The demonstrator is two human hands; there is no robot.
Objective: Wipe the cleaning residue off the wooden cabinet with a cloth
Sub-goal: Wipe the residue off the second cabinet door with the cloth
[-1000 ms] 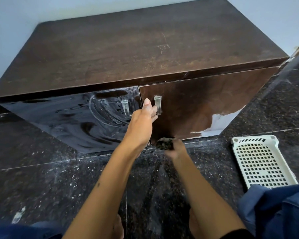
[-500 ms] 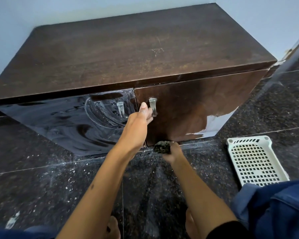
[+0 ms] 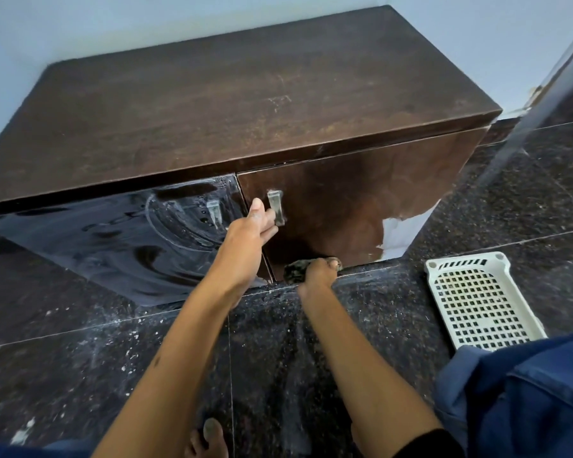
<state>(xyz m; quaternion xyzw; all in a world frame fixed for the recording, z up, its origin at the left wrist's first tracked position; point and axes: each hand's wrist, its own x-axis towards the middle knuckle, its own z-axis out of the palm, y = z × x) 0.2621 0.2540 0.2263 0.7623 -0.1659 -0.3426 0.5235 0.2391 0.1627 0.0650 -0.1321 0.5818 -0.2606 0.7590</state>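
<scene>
The dark brown wooden cabinet stood against the wall, its right door dull, its left door glossy with pale swirled residue. The right hand clenched a dark, wadded cloth at the right door's bottom edge — the unwiped streaks lay up and to the left of it. The left hand, nearer those streaks, curled its fingers at the right door's metal handle; the grip itself was hidden.
</scene>
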